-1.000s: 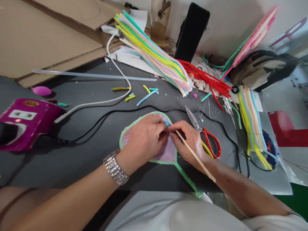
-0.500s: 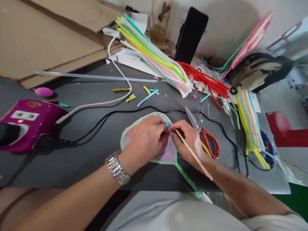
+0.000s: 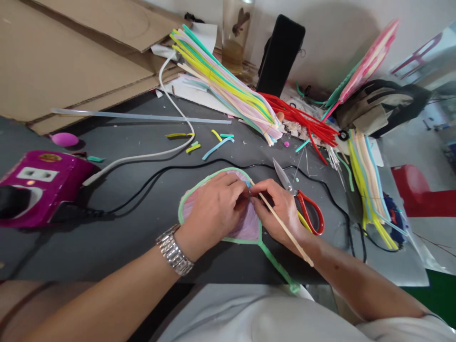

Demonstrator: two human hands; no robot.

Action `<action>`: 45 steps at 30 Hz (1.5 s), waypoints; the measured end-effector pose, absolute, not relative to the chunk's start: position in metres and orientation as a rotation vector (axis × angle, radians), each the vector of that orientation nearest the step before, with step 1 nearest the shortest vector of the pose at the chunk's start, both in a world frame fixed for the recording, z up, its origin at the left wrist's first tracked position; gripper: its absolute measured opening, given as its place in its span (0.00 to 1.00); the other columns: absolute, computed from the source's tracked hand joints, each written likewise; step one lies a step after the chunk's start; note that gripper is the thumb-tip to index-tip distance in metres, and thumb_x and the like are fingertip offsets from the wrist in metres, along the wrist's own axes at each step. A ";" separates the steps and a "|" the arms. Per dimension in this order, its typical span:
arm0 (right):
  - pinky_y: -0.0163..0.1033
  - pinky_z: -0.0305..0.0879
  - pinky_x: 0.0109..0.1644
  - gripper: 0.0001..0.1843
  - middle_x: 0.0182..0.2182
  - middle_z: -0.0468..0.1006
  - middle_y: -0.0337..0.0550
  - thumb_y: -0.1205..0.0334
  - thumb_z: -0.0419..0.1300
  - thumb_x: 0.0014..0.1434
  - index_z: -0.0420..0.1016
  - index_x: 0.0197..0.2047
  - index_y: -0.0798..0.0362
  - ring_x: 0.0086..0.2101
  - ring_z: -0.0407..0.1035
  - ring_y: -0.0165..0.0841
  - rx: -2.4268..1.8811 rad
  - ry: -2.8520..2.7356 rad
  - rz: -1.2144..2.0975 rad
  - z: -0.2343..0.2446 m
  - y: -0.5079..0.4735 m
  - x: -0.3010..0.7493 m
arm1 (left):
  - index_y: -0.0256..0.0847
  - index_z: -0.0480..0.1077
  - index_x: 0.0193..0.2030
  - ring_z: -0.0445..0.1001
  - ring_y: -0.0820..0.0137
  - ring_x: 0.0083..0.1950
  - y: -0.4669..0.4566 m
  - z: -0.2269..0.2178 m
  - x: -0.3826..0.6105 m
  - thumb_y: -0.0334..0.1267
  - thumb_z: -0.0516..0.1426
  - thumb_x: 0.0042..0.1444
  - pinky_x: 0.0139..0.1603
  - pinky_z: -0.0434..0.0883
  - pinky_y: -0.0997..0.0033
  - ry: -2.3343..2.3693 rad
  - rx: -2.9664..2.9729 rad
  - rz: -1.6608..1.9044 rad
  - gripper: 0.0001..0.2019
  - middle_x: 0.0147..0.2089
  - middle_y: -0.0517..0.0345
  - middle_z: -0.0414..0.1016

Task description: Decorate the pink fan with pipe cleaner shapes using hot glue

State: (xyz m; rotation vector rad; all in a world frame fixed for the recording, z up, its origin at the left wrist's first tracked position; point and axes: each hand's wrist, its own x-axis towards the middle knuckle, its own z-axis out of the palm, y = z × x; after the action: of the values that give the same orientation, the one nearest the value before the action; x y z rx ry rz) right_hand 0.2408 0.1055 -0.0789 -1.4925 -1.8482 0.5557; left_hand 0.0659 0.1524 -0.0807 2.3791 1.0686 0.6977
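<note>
Green-rimmed fan [image 3: 247, 228] sits on the tabletop [image 3: 107, 251], left hand [image 3: 213, 211] on top with its fingers [image 3: 235, 190] pressed together, right hand [image 3: 280, 209] pinching a wooden stick [image 3: 285, 229].

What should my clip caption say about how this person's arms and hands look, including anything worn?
The left hand and right hand are bare, without gloves. A silver metal link bracelet circles the left wrist; no watch face shows. A pale top covers the torso.

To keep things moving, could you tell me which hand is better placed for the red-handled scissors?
Probably the right hand: it lies beside the scissors, though holding a wooden stick; the left hand is farther, on the green-edged frame.
</note>
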 end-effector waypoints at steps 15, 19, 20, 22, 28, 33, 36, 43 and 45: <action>0.38 0.68 0.39 0.09 0.34 0.78 0.39 0.72 0.56 0.61 0.72 0.41 0.49 0.32 0.72 0.32 -1.462 -1.873 0.475 -0.082 0.109 0.238 | 0.39 0.70 0.32 0.71 0.64 0.37 0.153 -0.083 0.065 0.26 0.57 0.59 0.40 0.69 0.64 1.014 2.421 0.780 0.07 0.34 0.54 0.74; 0.38 0.68 0.40 0.09 0.34 0.78 0.39 0.72 0.55 0.60 0.72 0.40 0.49 0.32 0.72 0.33 -1.484 -1.877 0.469 -0.082 0.109 0.236 | 0.39 0.70 0.32 0.72 0.64 0.38 0.153 -0.086 0.066 0.27 0.57 0.59 0.40 0.69 0.64 1.023 2.395 0.777 0.06 0.34 0.54 0.75; 0.38 0.68 0.40 0.09 0.33 0.78 0.39 0.72 0.55 0.60 0.72 0.40 0.49 0.32 0.72 0.33 -1.483 -1.878 0.464 -0.081 0.109 0.236 | 0.39 0.70 0.32 0.72 0.64 0.37 0.153 -0.086 0.066 0.27 0.57 0.59 0.40 0.69 0.64 1.032 2.387 0.776 0.06 0.34 0.54 0.75; 0.38 0.68 0.40 0.09 0.34 0.78 0.40 0.72 0.55 0.61 0.72 0.40 0.50 0.33 0.72 0.33 -1.478 -1.884 0.457 -0.080 0.109 0.235 | 0.39 0.70 0.32 0.72 0.64 0.37 0.153 -0.084 0.064 0.27 0.57 0.59 0.39 0.69 0.64 1.052 2.386 0.768 0.05 0.34 0.54 0.76; 0.38 0.67 0.39 0.08 0.32 0.77 0.40 0.72 0.54 0.62 0.72 0.40 0.50 0.33 0.72 0.33 -1.457 -1.906 0.429 -0.077 0.109 0.236 | 0.39 0.73 0.38 0.75 0.63 0.40 0.142 -0.072 0.048 0.23 0.53 0.58 0.42 0.71 0.63 1.008 2.436 0.703 0.10 0.37 0.53 0.78; 0.38 0.68 0.40 0.08 0.33 0.78 0.42 0.71 0.54 0.63 0.72 0.40 0.50 0.34 0.72 0.34 -1.439 -1.936 0.399 -0.078 0.109 0.236 | 0.37 0.75 0.44 0.75 0.60 0.45 0.129 -0.071 0.041 0.25 0.51 0.65 0.46 0.73 0.58 0.947 2.607 0.703 0.12 0.46 0.47 0.79; 0.39 0.68 0.41 0.09 0.34 0.79 0.43 0.71 0.54 0.63 0.73 0.41 0.50 0.35 0.73 0.35 -1.431 -1.961 0.381 -0.077 0.109 0.236 | 0.38 0.75 0.48 0.74 0.59 0.44 0.127 -0.071 0.042 0.26 0.51 0.66 0.44 0.73 0.57 0.946 2.670 0.609 0.13 0.46 0.47 0.78; 0.41 0.70 0.43 0.10 0.35 0.79 0.46 0.72 0.52 0.65 0.73 0.43 0.51 0.37 0.74 0.37 -1.379 -2.049 0.296 -0.078 0.111 0.235 | 0.34 0.76 0.50 0.72 0.59 0.42 0.127 -0.071 0.046 0.28 0.53 0.67 0.41 0.73 0.57 0.891 2.768 0.579 0.11 0.44 0.47 0.76; 0.41 0.70 0.43 0.10 0.35 0.80 0.46 0.72 0.52 0.66 0.73 0.43 0.51 0.37 0.74 0.38 -1.374 -2.090 0.262 -0.079 0.113 0.235 | 0.34 0.76 0.51 0.72 0.60 0.42 0.126 -0.071 0.046 0.28 0.54 0.67 0.41 0.72 0.58 0.909 2.788 0.581 0.11 0.43 0.47 0.76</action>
State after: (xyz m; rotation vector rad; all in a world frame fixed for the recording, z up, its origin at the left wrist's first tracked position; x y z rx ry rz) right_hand 0.2349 0.1126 -0.0790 -1.3737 -2.0905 0.2616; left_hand 0.0460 0.1263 -0.0709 2.7881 0.9091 0.5807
